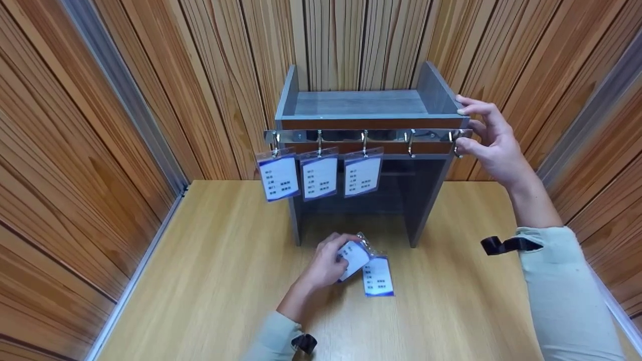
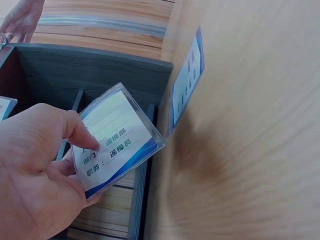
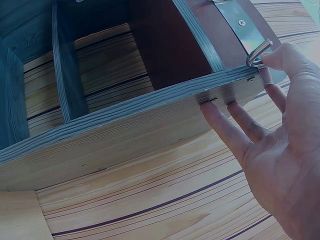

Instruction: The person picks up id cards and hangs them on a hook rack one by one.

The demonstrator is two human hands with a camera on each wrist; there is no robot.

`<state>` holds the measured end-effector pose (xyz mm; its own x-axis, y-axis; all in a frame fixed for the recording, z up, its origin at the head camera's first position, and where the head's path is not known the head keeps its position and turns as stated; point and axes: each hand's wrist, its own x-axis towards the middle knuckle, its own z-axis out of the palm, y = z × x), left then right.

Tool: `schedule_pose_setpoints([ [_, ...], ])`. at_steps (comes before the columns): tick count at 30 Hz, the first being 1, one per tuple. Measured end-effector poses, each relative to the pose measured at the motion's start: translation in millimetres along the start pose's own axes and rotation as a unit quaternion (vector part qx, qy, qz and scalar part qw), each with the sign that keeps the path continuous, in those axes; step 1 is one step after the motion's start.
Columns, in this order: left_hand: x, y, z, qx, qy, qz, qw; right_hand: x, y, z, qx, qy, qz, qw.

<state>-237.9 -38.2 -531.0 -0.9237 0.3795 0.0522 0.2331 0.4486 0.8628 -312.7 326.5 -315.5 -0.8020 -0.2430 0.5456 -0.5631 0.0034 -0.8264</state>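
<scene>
My left hand point(image 1: 328, 258) pinches a name badge point(image 1: 354, 260) in a clear holder, thumb across its printed face. Its metal clip point(image 1: 364, 241) points up and away, above the tabletop. Beside it, partly overlapped in the head view, a second badge point(image 1: 378, 277) lies on the table. Three badges, the middle one point(image 1: 319, 175) among them, hang from a metal hook rail point(image 1: 346, 135) on the front of a grey wooden rack point(image 1: 357, 103). At the rack's right corner, my right hand point(image 1: 494, 138) rests extended fingers on the side panel, its thumb against the end hook point(image 3: 259, 54).
The rack stands against the back wall point(image 1: 333, 45) on a wooden table point(image 1: 210, 281). Two hooks at the rail's right end, one of them a middle-right hook point(image 1: 412, 144), carry no badge. Wood-patterned walls close in both sides, with a metal strip point(image 1: 145, 265) along the left.
</scene>
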Motion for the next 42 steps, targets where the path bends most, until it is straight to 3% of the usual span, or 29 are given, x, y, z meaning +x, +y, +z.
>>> schedule_pose_setpoints([
  [18,9.5,27.9,15.2,0.011,0.046,0.086,0.9951,-1.5,2,1,0.003,0.005,0.000,1.0000],
  [26,13.5,41.0,20.1,-0.007,0.055,0.093,0.9942,-1.5,2,0,0.000,0.004,0.000,1.0000],
  [36,21.8,57.6,25.4,-0.001,0.121,0.155,0.9805,0.1,1,0,0.004,-0.006,-0.006,1.0000],
  [42,23.7,62.9,26.5,-0.009,0.108,0.171,0.9793,-0.7,0,0,0.004,-0.008,-0.009,0.9999],
])
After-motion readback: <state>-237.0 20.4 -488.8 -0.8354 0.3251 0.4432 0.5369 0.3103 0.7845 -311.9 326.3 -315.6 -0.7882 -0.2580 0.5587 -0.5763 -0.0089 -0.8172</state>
